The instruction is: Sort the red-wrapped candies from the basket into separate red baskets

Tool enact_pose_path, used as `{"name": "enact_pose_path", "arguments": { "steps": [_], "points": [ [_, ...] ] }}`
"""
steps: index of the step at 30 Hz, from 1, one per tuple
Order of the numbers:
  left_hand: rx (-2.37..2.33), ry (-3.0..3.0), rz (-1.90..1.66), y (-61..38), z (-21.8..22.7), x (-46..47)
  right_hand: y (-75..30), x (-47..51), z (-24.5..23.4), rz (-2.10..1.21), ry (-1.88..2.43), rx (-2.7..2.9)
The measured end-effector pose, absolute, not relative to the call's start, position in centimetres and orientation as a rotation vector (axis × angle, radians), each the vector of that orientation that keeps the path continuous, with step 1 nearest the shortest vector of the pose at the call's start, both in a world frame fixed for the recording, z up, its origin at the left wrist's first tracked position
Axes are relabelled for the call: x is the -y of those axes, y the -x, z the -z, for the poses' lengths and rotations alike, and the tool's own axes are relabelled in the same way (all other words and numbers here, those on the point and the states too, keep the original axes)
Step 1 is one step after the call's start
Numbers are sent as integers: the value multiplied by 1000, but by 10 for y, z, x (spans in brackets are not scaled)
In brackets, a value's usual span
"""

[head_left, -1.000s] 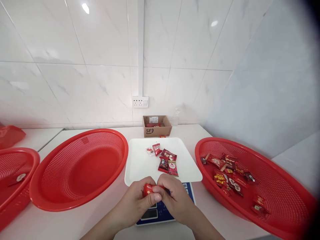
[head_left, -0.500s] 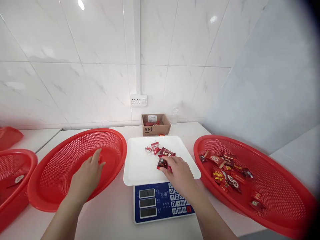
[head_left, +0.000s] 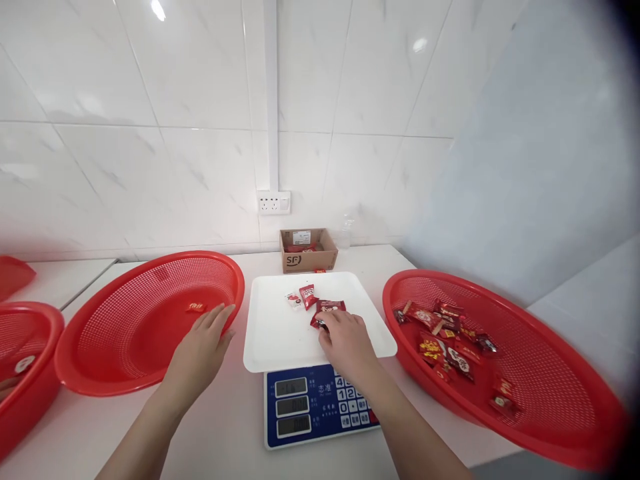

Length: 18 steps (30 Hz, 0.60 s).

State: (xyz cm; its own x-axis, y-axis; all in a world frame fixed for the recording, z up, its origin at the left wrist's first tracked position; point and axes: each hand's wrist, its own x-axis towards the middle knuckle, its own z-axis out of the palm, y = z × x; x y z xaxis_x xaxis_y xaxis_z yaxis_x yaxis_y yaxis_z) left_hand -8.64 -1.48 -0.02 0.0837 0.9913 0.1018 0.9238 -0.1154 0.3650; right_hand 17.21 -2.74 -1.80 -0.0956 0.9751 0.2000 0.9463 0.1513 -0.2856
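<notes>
My left hand [head_left: 203,353] is open, fingers extended, above the right rim of a red plastic basket [head_left: 107,320]. In that basket lies one small red packet [head_left: 195,307], apart from the fingers. My right hand [head_left: 349,343] is over the white tray [head_left: 280,343] of a digital scale [head_left: 320,407], its fingers curled onto wrapped snack packets [head_left: 330,307]. How many packets are under those fingers is hidden. Near them on the tray lie a red-and-white packet [head_left: 307,295] and a small white packet [head_left: 294,301].
A second red basket [head_left: 560,380] on the right holds several wrapped snacks [head_left: 450,340]. Behind the scale stands a cardboard box [head_left: 310,261] with red packets inside. Another red basket [head_left: 35,311] is cut off at the left edge. A tiled wall [head_left: 210,167] rises behind.
My left hand has let go of the small red packet in the basket and moved right, to the rim. My right hand's fingers have closed over packets on the tray. The view has shifted slightly.
</notes>
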Motion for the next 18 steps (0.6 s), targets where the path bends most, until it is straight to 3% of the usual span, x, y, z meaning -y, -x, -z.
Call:
{"name": "enact_pose_path", "arguments": {
  "steps": [6, 13, 18],
  "points": [
    [-1443, -2238, -702, 45, 0, 27, -170, 35, 12, -258, 1650, 1946],
    [-994, -2149, -692, 6, -9, 36, -164, 64, -6, -1197, 1105, 1530],
    [-1106, -1972, -842, 2, -22, 41, -164, 70, -9, -1240, 1045, 1492]
  ]
}}
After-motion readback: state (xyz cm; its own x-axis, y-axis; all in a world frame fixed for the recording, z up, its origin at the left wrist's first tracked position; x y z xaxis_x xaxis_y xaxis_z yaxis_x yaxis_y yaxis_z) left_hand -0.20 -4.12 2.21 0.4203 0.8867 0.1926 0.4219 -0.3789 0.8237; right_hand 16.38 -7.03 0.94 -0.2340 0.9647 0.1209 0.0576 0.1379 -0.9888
